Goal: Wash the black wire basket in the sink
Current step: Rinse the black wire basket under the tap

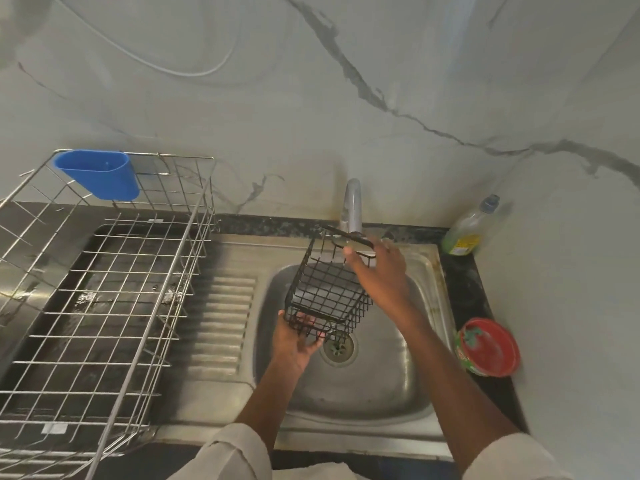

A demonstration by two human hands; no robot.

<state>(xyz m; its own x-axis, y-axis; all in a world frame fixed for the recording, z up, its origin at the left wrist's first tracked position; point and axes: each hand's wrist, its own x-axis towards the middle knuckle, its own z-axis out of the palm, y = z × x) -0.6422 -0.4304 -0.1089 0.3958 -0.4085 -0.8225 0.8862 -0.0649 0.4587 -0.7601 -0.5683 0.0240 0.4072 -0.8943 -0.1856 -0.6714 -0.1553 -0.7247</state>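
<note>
Black wire basket (327, 292) held tilted over the sink (381, 393), just below the faucet (352, 206) and above the drain (338, 348) — I have it between both hands. My left hand (299, 336) cups its lower end from beneath, fingers curled up around the bottom wires; my right hand (377, 271) grips the upper rim nearest the faucet spout. Whether water is running from the faucet I cannot tell; no stream shows. By my reckoning I am at the positioning stage, bringing the basket under the spout before rinsing. The next move likely calls for turning the faucet on, which would mean freeing my right hand while the left keeps the basket steady — then rotating the basket so every side meets the water. Left of the faucet stands a steel dish rack (104, 289) with a blue cup (98, 173) hooked on it; right of the faucet, a dish soap bottle (471, 230), and nearer me a red-lidded tub (488, 346).
</note>
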